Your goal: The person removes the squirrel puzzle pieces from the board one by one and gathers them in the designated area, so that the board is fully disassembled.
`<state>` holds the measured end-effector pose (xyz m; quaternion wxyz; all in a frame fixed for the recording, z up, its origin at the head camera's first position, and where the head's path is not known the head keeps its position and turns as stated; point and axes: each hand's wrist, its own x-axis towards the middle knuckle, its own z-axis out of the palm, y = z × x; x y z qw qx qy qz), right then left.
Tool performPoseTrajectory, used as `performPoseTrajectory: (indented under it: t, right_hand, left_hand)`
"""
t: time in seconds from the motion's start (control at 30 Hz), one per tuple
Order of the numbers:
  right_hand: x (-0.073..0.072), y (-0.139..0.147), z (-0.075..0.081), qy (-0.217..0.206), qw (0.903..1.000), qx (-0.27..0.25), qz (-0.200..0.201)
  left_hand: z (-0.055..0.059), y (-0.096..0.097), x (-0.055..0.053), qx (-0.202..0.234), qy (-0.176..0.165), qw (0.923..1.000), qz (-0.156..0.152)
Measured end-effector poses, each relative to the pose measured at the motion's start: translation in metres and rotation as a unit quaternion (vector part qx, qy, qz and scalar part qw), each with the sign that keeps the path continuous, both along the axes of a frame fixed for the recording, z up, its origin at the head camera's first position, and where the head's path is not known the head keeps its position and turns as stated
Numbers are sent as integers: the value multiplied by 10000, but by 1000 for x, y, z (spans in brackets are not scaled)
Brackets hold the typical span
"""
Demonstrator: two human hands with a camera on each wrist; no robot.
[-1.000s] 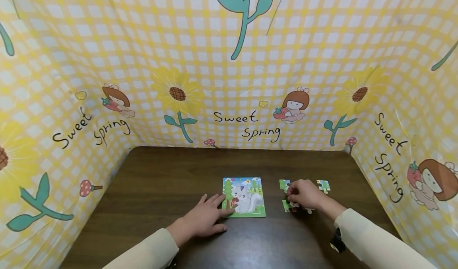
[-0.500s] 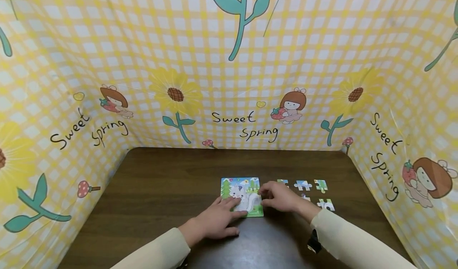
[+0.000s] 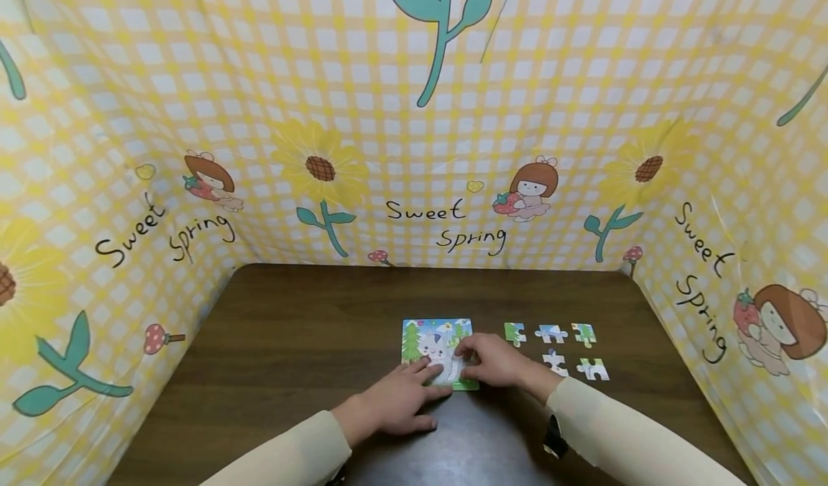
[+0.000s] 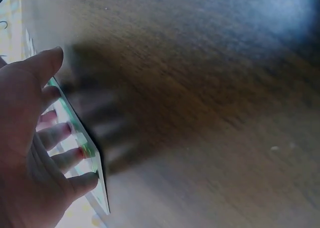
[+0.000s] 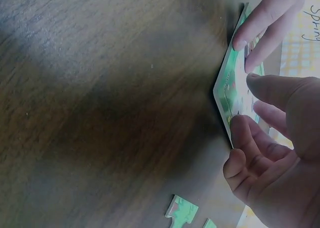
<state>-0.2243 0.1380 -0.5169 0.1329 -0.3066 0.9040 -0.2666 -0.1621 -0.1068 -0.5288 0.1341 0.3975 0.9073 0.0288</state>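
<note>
A flat square jigsaw puzzle [image 3: 414, 338] with a grey-white squirrel and green trees lies on the table. My left hand [image 3: 402, 400] rests on its lower part with extended, spread fingers; in the left wrist view the thumb stays off the board. Over the puzzle's lower right, my right hand [image 3: 494, 360] touches it with bent fingers. In the right wrist view a gap shows between thumb and index finger, and whether a piece is pinched there is unclear. Loose puzzle pieces [image 3: 551, 333] lie in two rows to the right, partly hidden by the right hand.
A dark wooden table [image 3: 310, 306] carries everything. Yellow-checked cloth [image 3: 362, 98] printed with flowers and lettering walls the table at the back and both sides. Near the right hand, a green puzzle piece [image 5: 181, 211] lies on the wood.
From the loose pieces my right hand has moved left onto the puzzle's right side, uncovering several pieces. My left hand has slid a little right across the puzzle's lower part.
</note>
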Motion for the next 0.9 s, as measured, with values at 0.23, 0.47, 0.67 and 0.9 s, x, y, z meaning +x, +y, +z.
performPoseTrajectory:
  t: [0.23, 0.47, 0.67, 0.9]
  right_hand:
    - [-2, 1, 0, -124, 9998, 119, -88]
    - [-3, 0, -1, -156, 9998, 83, -135]
    - [-3, 2, 0, -96, 9997, 15, -220]
    - [-1, 3, 1, 34, 9997, -123, -192]
  left_hand:
    - [0, 0, 4, -72, 7, 10000, 46]
    - [-4, 1, 3, -54, -56, 9999, 101]
    - [-2, 2, 5, -67, -157, 9998, 99]
    - [1, 1, 5, -51, -187, 9997, 142]
